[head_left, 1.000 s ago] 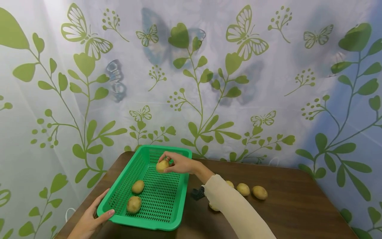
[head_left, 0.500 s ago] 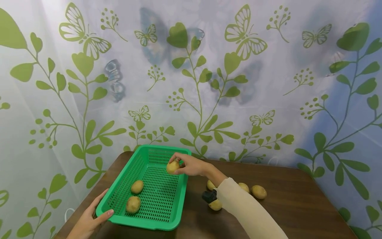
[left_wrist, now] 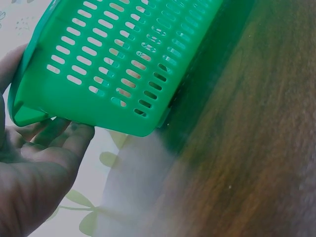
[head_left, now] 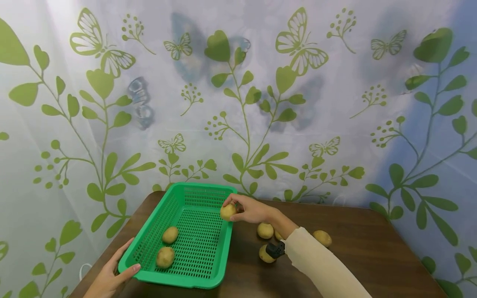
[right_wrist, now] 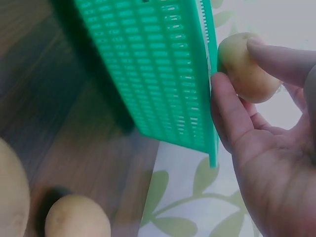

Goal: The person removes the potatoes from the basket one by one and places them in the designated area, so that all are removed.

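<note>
A green plastic basket [head_left: 175,280] with slotted walls sits on the left of the table. My left hand [head_left: 112,271] grips its near left corner, thumb over the rim and fingers outside below it, as the left wrist view shows. Between the thumb and fingers of my right hand [head_left: 255,211] is a potato [head_left: 227,212], held at the basket's right rim. The right wrist view has this potato [right_wrist: 247,66] just above the rim, fingertips close to the edge. Two potatoes lie inside the basket, one [head_left: 169,234] behind the other [head_left: 165,257].
Right of the basket, several potatoes lie on the brown wooden table [head_left: 357,252]: one [head_left: 265,231] behind, one [head_left: 265,254] partly covered by the black wrist camera [head_left: 275,250], another [head_left: 322,238] farther right. My right sleeve hides part of this group. A leaf-patterned curtain [head_left: 238,103] hangs behind.
My right hand has moved right with the potato, from over the basket's inside to its right rim. The left hand keeps its grip on the corner.
</note>
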{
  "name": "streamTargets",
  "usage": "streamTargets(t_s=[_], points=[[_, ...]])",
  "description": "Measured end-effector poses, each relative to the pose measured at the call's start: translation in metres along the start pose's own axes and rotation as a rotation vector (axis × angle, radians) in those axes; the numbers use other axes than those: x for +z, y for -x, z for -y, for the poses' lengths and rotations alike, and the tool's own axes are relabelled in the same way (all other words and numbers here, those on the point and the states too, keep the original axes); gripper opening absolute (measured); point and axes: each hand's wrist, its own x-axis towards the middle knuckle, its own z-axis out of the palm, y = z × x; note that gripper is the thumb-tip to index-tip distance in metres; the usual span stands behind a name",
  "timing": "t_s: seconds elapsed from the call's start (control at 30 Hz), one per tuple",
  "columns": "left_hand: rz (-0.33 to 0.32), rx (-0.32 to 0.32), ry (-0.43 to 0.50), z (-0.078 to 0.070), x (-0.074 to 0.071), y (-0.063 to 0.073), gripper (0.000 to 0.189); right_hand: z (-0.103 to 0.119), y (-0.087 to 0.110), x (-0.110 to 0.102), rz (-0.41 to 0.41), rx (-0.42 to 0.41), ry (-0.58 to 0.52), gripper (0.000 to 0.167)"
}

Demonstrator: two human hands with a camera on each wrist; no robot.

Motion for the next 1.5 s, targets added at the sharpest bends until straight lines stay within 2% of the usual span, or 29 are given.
streamTargets(t_s=[0.23, 0.33, 0.57, 0.83, 0.97, 1.13, 1.3, 1.5], points=[[-0.020, 0.010, -0.005, 0.000, 0.002, 0.000, 0.061, -0.006, 0.014, -0.003, 0.021, -0.015, -0.003, 0.034], [-0.024, 0.009, -0.014, -0.001, 0.002, -0.001, 0.061, -0.007, 0.021, -0.003, 0.019, 0.003, -0.004, 0.033], [-0.038, -0.041, -0.031, -0.004, 0.003, -0.005, 0.071, -0.016, 0.039, -0.010, -0.005, 0.030, 0.056, 0.031], [0.008, -0.011, -0.028, -0.003, 0.004, -0.004, 0.057, -0.027, 0.059, -0.013, -0.011, 0.012, 0.060, 0.031], [-0.002, -0.009, -0.039, -0.003, 0.004, -0.002, 0.058, -0.031, 0.070, -0.015, -0.011, 0.007, 0.086, 0.033], [-0.017, 0.000, -0.037, -0.003, 0.004, -0.002, 0.060, -0.035, 0.084, -0.015, -0.013, 0.017, 0.042, 0.034], [-0.021, 0.003, -0.040, -0.002, 0.004, -0.002, 0.060, -0.041, 0.101, -0.015, -0.036, 0.082, -0.045, 0.032], [-0.060, -0.030, -0.043, 0.000, 0.003, -0.001, 0.058, -0.050, 0.120, -0.013, -0.070, 0.115, -0.088, 0.032]])
